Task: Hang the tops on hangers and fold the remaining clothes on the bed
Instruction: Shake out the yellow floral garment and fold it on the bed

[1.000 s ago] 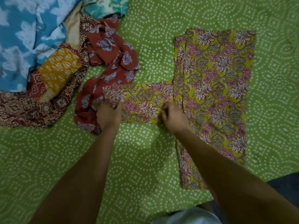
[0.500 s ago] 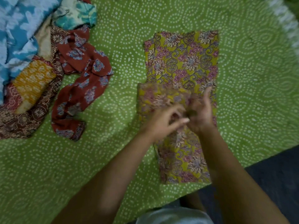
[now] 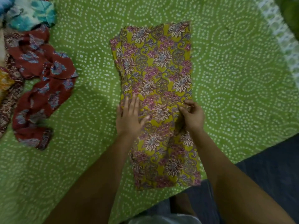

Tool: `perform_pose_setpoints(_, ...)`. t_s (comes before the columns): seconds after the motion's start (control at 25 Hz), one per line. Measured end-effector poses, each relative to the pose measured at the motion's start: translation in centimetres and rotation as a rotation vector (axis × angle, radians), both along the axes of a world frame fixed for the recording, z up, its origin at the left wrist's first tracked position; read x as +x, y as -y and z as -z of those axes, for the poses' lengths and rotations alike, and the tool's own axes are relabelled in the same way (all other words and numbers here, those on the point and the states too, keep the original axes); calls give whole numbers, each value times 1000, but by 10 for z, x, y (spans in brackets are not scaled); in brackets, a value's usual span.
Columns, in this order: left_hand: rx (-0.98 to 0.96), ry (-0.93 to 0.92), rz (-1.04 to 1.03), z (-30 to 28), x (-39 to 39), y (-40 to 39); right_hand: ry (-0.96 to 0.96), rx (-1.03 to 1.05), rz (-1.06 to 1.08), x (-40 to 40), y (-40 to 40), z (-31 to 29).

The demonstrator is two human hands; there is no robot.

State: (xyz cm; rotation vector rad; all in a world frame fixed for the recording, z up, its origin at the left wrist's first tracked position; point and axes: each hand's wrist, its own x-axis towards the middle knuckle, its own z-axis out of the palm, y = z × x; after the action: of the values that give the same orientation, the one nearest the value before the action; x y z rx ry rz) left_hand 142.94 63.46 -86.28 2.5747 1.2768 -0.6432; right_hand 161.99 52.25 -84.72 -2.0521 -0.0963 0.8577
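A yellow floral garment lies on the green bedspread as a long narrow strip running away from me. My left hand rests flat on its left edge, fingers spread. My right hand has its fingers curled at the right edge, pinching a bit of the fabric. A red floral garment lies crumpled at the left.
More crumpled clothes lie at the far left: a teal and white piece and a brown and orange patterned piece. The bed's near edge runs diagonally at lower right, with dark floor beyond it.
The sleeve that stuck out to the left has been folded over onto the body. My hands moved from the sleeve to the strip's middle, left hand now flat.
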Motion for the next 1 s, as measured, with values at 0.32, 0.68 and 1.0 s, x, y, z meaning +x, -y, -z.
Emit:
perform_pose_setpoints(0.32, 146, 126, -212, 6, 11, -6, 352, -14, -533, 1, 17, 4)
perform_pose_setpoints(0.68, 195, 112, -219, 2, 6, -85, 738, -269, -830, -11, 13, 12)
perform_pose_setpoints(1.0, -112, 215, 1069, 1, -111, 45, 1108, -33, -2072, 68, 118, 9)
